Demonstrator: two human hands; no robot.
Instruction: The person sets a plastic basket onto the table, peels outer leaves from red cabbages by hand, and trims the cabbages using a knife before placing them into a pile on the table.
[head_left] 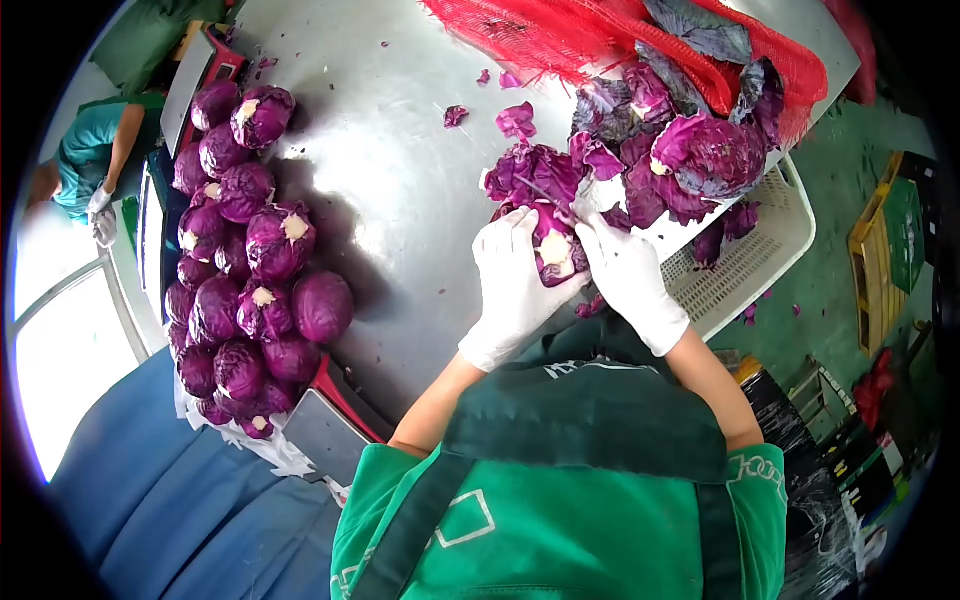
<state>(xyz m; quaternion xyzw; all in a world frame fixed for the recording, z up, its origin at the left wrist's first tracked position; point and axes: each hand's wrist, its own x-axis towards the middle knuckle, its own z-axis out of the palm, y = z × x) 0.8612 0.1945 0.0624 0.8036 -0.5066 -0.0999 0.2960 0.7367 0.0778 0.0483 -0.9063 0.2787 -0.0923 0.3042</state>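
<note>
On the metal table, a red cabbage [556, 252] with its pale cut stem facing up sits between my two gloved hands. My left hand [512, 285] is wrapped round its left and near side. My right hand [628, 282] is closed at its right edge, fingertips pressed to the leaves. A thin greyish strip [543, 192] lies just beyond the right fingertips; whether it is a blade or a leaf rib I cannot make out. Loose purple leaves [535, 170] lie past the cabbage. Another leafy red cabbage [708, 155] rests to the right among outer leaves.
At left, many trimmed red cabbages [245, 250] are piled along the table edge. A red mesh bag [600, 35] lies at the far side. The white perforated crate [745, 255] is right of the table. A co-worker [95, 155] is at far left.
</note>
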